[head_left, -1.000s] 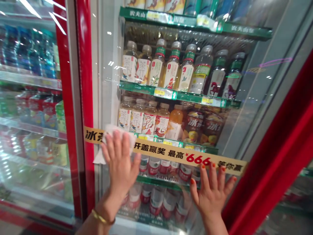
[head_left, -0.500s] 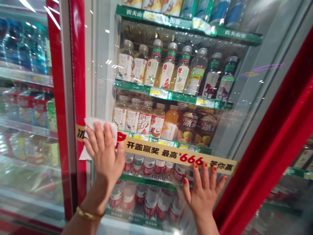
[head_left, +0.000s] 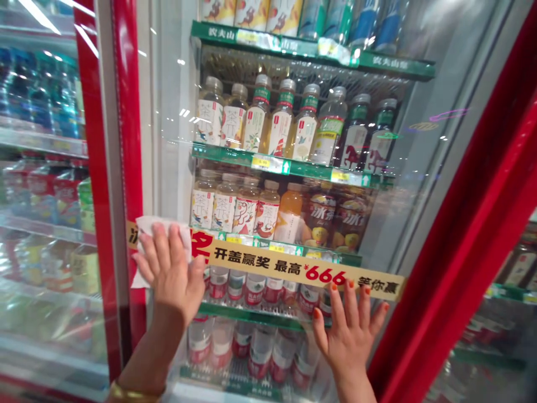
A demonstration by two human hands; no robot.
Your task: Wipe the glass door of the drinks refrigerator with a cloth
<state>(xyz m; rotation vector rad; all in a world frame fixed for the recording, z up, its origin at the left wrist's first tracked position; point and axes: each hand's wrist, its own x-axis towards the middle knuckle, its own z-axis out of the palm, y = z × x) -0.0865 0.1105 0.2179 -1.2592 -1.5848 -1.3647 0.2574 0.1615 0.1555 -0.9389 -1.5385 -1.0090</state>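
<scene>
My left hand point(head_left: 173, 274) holds a white tissue point(head_left: 184, 235) under its flat fingers, pressed against the left end of a yellow strip point(head_left: 251, 258) with black and red lettering. The strip runs across a glass cooler door, and part of it is hidden by the tissue and hand. A gold bangle point(head_left: 133, 394) circles my left wrist. My right hand point(head_left: 350, 330) lies open on the glass, fingers spread, with its fingertips at the strip's lower edge near the red "666".
Behind the glass stand rows of bottled drinks point(head_left: 279, 126) on green-edged shelves point(head_left: 235, 154). Red frames border the door on the left point(head_left: 131, 140) and right point(head_left: 461, 224). Another cooler with blue bottles point(head_left: 42, 95) stands to the left.
My left hand and the tissue have shifted slightly left and down, uncovering more of the large red character. My right hand stays in about the same place. The camera view has shifted slightly.
</scene>
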